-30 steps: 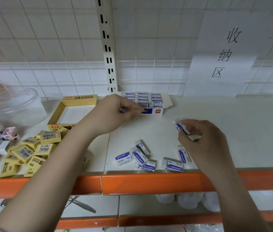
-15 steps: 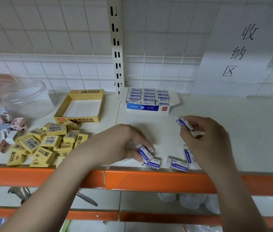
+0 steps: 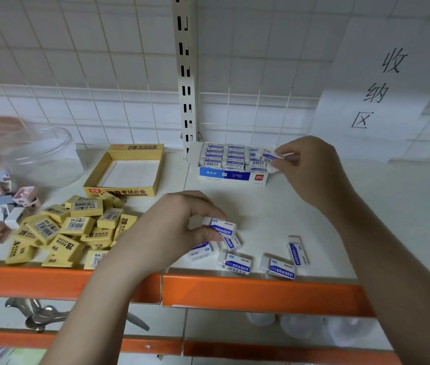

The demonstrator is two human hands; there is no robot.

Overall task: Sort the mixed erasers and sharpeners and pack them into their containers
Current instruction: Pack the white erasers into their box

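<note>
Many white erasers [image 3: 231,157] in blue box [image 3: 224,176]

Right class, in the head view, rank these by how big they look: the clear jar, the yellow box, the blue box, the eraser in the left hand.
1-2. Clear jar and yellow box: too alike to rank.
3. Blue box.
4. Eraser in the left hand.

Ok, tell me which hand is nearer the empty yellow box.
Left. The left hand sits just in front and right of the yellow box; the right hand is beyond the blue box.
</note>
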